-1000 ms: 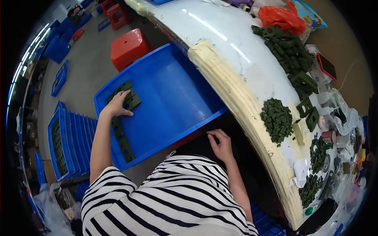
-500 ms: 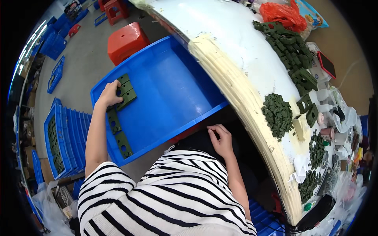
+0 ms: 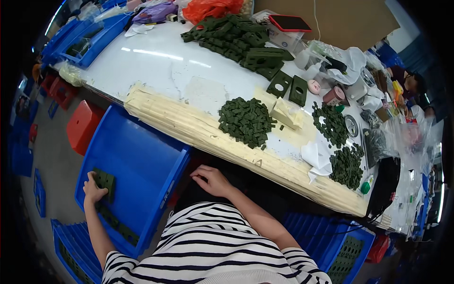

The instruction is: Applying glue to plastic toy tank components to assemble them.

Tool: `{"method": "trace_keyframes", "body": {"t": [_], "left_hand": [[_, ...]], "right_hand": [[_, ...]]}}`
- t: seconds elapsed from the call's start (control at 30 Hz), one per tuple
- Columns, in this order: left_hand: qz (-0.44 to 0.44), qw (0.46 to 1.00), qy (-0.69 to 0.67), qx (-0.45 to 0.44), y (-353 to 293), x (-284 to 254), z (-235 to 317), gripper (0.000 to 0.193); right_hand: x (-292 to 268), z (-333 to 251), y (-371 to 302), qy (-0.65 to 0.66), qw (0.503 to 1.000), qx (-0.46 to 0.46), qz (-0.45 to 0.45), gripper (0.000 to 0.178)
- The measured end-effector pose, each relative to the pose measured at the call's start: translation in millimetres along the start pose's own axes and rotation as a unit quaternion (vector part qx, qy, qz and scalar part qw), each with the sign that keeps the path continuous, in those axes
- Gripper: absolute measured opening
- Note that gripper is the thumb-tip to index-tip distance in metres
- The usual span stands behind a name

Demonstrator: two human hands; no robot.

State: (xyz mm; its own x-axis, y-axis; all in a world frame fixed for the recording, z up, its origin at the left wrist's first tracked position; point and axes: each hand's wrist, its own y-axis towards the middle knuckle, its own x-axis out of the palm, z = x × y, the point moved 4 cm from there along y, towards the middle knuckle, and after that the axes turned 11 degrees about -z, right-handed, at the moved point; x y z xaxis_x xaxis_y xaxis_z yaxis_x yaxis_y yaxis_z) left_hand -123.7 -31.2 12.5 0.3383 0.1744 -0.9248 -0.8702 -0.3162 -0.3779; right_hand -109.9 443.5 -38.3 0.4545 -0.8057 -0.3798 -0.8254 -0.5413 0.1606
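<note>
My left hand [image 3: 93, 190] is inside the blue crate [image 3: 137, 156] to the left. Its thumb and fingers close round the outer side of a dark green plate [image 3: 98, 178], which lies against others like it. More of these plates with round holes [image 3: 126, 232] lie in a row along the crate's near left side. My right hand [image 3: 211, 181] hovers over my lap, near the crate's right rim. Its fingers are loosely curled, the thumb stands apart, and nothing shows between them.
The white worktable [image 3: 156, 71] has a padded edge. On it are a pile of small green pieces [image 3: 246, 122], a heap of green plates [image 3: 231, 38], a cream block [image 3: 287, 113] and a phone [image 3: 290, 23]. A red stool [image 3: 85, 127] stands beyond the crate; stacked crates [image 3: 326, 241] are at lower right.
The view has swung right, bringing more of the tabletop in. My left hand stays at the green plates; my right hand stays over my lap with fingers still curled.
</note>
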Motion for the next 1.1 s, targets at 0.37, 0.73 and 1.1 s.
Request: {"method": "trace_keyframes", "body": {"t": [0.37,0.73,1.1], "left_hand": [[0.225,0.911,-0.094,0.332,-37.3,-188.3,229.9,0.065],[0.193,0.869,0.088,0.447,26.3,-283.7,623.9,0.087],[0.116,0.843,0.301,0.431,36.3,-250.9,702.5,0.074]], "right_hand": [[4.7,1.6,0.9,-0.001,1.000,-0.023,-0.015,0.011],[0.0,14.4,1.0,0.021,0.999,0.030,-0.013,0.013],[-2.0,27.0,-7.9,0.046,0.998,0.045,-0.020,0.015]]}}
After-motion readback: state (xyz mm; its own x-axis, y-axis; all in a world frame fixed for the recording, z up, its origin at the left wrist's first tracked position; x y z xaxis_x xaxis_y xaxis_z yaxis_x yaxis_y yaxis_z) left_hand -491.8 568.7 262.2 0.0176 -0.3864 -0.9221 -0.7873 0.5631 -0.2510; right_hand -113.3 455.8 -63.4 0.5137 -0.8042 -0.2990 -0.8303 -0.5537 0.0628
